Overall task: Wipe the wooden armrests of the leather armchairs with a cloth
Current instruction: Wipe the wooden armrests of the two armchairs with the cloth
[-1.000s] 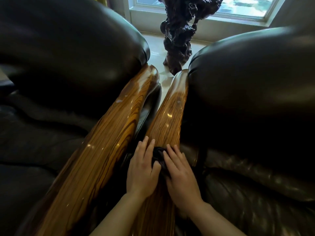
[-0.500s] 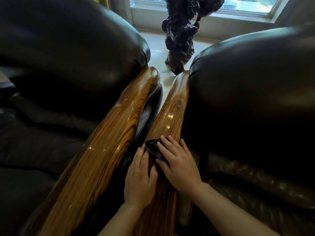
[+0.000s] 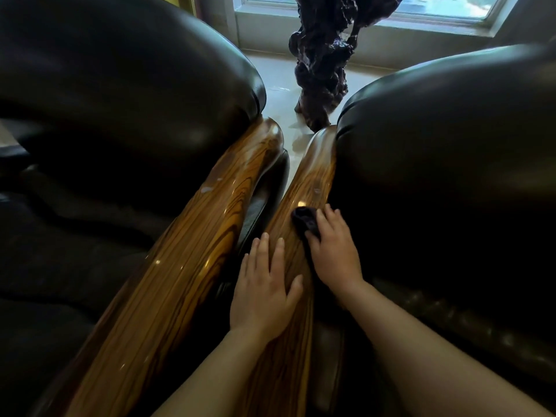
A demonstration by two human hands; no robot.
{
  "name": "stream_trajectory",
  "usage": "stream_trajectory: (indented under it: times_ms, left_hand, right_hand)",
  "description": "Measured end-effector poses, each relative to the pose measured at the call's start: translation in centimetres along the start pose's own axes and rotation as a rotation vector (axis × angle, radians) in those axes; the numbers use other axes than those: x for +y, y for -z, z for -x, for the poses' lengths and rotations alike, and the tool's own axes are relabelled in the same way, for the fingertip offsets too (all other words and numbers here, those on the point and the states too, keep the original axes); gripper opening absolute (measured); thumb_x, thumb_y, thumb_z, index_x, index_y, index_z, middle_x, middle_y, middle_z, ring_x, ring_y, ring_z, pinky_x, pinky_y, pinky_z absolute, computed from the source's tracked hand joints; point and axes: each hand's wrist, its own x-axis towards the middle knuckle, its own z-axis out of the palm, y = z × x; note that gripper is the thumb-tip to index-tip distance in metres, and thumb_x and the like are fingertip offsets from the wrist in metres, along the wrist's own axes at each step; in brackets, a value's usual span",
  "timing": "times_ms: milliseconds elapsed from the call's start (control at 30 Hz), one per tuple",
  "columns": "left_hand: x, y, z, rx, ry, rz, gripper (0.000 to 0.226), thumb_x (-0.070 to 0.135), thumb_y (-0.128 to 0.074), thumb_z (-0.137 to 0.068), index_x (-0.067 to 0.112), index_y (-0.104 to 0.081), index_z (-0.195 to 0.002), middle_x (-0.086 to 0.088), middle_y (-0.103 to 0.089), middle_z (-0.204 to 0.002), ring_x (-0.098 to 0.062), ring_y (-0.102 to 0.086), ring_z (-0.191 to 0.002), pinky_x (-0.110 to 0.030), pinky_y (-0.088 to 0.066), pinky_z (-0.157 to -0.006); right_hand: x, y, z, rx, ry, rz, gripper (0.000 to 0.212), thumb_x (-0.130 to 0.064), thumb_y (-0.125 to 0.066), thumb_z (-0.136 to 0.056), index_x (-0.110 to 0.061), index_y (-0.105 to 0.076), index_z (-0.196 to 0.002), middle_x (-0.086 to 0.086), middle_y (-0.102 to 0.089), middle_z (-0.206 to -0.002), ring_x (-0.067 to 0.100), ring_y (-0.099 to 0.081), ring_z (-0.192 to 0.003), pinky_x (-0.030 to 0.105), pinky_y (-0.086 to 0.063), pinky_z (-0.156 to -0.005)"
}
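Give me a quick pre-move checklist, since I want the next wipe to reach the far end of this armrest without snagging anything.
1. Cloth under the right hand: ok, fingers press it onto the right armrest.
2. Left hand clear of the stroke: ok, it lies flat nearer the person, behind the cloth.
3. Path ahead on that armrest: ok, bare glossy wood to its rounded end.
4. Dark sculpture beyond the end: ok, stands apart on the floor.
5. Left armrest: not ok, pale smudges show.
6. Cloth cleanliness: cannot tell.
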Motion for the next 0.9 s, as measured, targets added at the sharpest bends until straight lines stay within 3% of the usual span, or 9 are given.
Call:
stream_trajectory:
  times_ms: [133,300,500,633,700,800,900]
  left_hand:
    - [-0.5,-0.1,0.6,0.041,0.025,0.088,0.064,0.055,-0.027,-0.095,0.029,-0.014,-0.151,-0.002,-0.009,-0.162,-0.011,-0.003,-0.146,-0.037,-0.019,-0.115]
    - [-0.5,0.4,0.5,0.027,0.047,0.159,0.062,0.051,-0.029,-0.094,0.024,-0.022,-0.150,-0.001,-0.020,-0.160,-0.013,-0.017,-0.147,-0.041,-0.031,-0.114]
    - [-0.6,0.4,0.3,0.033,0.047,0.169,0.061,0.050,-0.029,-0.095,0.024,-0.026,-0.150,0.003,-0.020,-0.160,-0.010,-0.015,-0.147,-0.033,-0.024,-0.112]
    - [-0.5,0.7,0.4,0.025,0.066,0.225,0.058,0.047,-0.027,-0.095,0.025,-0.029,-0.149,0.003,-0.023,-0.160,-0.011,-0.019,-0.146,-0.038,-0.031,-0.114]
    - [-0.5,0.9,0.4,0.022,0.067,0.252,0.058,0.045,-0.024,-0.095,0.025,-0.028,-0.150,0.008,-0.019,-0.160,-0.008,-0.016,-0.146,-0.037,-0.029,-0.115]
    - [-0.5,0.6,0.3,0.026,0.061,0.258,0.060,0.044,-0.025,-0.094,0.025,-0.028,-0.150,0.009,-0.016,-0.160,-0.007,-0.015,-0.147,-0.035,-0.027,-0.114]
    - [-0.8,0.4,0.2,0.037,0.070,0.263,0.060,0.043,-0.028,-0.093,0.025,-0.031,-0.150,0.010,-0.018,-0.160,-0.004,-0.015,-0.146,-0.035,-0.028,-0.113]
  right_hand:
    - [-1.2,-0.1,1.4,-0.009,0.011,-0.047,0.056,-0.027,-0.050,-0.102,-0.015,-0.033,-0.154,0.004,-0.021,-0.166,0.021,-0.017,-0.153,0.038,-0.024,-0.122]
    - [-0.3,0.1,5.3,-0.064,0.368,0.184,0.055,-0.032,-0.045,-0.095,-0.017,-0.043,-0.148,0.006,-0.040,-0.155,0.025,-0.025,-0.150,0.046,-0.022,-0.119]
    - [-2.8,-0.3,-1.5,0.024,0.088,0.092,0.056,-0.019,-0.050,-0.103,-0.010,-0.030,-0.155,0.011,-0.028,-0.163,0.024,-0.010,-0.154,0.041,-0.008,-0.126]
    - [-1.3,0.8,2.4,-0.091,0.407,0.061,0.056,-0.019,-0.054,-0.099,-0.019,-0.037,-0.152,0.001,-0.035,-0.161,0.016,-0.018,-0.153,0.038,-0.014,-0.124]
    - [0.6,2.0,2.8,-0.136,0.484,0.047,0.059,-0.014,-0.061,-0.095,-0.020,-0.042,-0.150,-0.001,-0.040,-0.157,0.012,-0.024,-0.151,0.030,-0.016,-0.122]
    - [1.8,3.1,-0.3,-0.042,0.263,-0.076,0.052,-0.005,-0.061,-0.094,-0.015,-0.052,-0.144,0.004,-0.052,-0.149,0.016,-0.040,-0.142,0.024,-0.025,-0.117]
    - [1.6,4.0,-5.3,0.074,0.085,-0.106,0.042,-0.002,-0.058,-0.095,-0.010,-0.060,-0.136,0.008,-0.061,-0.137,0.024,-0.054,-0.127,0.030,-0.040,-0.109]
